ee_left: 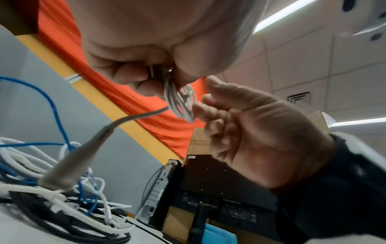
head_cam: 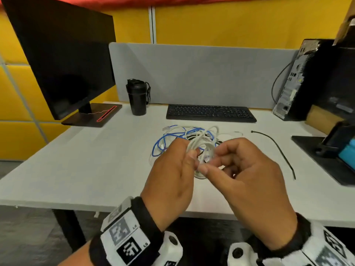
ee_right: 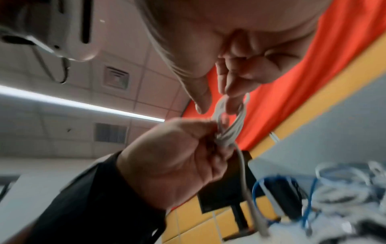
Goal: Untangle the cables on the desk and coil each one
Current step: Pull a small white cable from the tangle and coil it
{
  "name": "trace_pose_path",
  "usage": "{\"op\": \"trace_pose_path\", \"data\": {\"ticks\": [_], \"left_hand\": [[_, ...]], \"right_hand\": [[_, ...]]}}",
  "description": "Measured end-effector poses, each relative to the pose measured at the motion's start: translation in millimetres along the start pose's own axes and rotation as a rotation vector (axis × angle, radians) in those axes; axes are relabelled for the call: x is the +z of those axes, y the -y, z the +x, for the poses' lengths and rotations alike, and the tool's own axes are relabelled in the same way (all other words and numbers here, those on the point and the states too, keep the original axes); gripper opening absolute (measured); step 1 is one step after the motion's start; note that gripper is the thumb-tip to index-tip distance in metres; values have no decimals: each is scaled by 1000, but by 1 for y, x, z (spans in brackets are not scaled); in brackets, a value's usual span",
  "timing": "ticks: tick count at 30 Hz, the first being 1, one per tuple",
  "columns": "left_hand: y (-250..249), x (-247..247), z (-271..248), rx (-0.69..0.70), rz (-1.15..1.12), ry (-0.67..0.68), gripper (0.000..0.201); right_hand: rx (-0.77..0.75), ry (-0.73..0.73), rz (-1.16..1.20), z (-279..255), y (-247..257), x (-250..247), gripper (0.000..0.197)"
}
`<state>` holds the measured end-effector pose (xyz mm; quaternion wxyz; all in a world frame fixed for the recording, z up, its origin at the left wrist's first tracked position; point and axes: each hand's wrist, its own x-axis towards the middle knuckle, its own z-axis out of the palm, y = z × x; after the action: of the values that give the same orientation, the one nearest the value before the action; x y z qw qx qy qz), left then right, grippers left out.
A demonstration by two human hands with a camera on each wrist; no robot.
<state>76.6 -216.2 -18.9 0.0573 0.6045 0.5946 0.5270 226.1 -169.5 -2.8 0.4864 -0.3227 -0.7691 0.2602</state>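
Left hand (head_cam: 169, 169) pinches the soft, light white cable coil (head_cam: 203, 150); right hand (head_cam: 247, 175) pinches its loop. Hold the bunched loops.

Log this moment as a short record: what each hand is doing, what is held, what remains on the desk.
left hand: grips the white coil, fingers curled round its loops
right hand: pinches the same coil at its near side
held cable: white, wound in several loops, above the desk
tangle: blue, white and black cables, unsorted, behind the hands
loose black cable: alone, to the right
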Motion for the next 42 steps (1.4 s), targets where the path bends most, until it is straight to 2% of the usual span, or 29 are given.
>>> {"op": "trace_pose_path", "data": {"ticks": [4,6,8,10,12,14,16,18,21,23,25,27,30,33,35,38,40,42], "left_hand": [[-7,-1,0,35,-160,113,20],[-6,-6,4,19,-226,133,22],[3,-14,13,-29,-262,76,24],[14,-27,24,-76,-218,42,28],[24,-39,31,-65,-82,94,30],[31,-47,34,-12,85,170,28],[35,-53,36,13,179,223,26],[38,-57,37,39,262,259,23],[41,-64,39,25,316,313,25],[40,-67,41,-97,98,286,27],[33,-66,41,-289,-252,225,27],[22,-60,39,-412,-550,197,28],[6,-47,33,-473,-813,187,26],[-3,-36,28,-473,-917,171,25],[-7,-30,24,-441,-931,173,25],[-10,-19,17,-382,-830,189,27],[-8,-12,12,-334,-683,179,25],[-5,-7,8,-246,-519,159,28]], "right_hand": [[89,-25,67,1,-8,4,30],[168,-25,303,8,-9,0,29],[288,9,632,18,-10,-9,27],[410,83,898,29,-14,-22,19],[529,141,1079,37,-17,-33,14],[649,186,1200,41,-21,-40,14],[697,237,1220,43,-25,-43,20],[678,238,1149,45,-30,-44,16],[606,208,1027,45,-35,-40,23],[498,212,846,42,-35,-35,26],[357,187,512,37,-34,-28,28],[164,133,148,30,-33,-21,30],[-124,30,-157,23,-31,-13,26],[-196,-82,-263,24,-33,-18,22],[-88,-119,-129,26,-31,-21,27],[285,-113,517,27,-20,-16,24],[493,-58,838,25,-16,-11,16],[628,65,1010,22,-13,-7,20]]}}
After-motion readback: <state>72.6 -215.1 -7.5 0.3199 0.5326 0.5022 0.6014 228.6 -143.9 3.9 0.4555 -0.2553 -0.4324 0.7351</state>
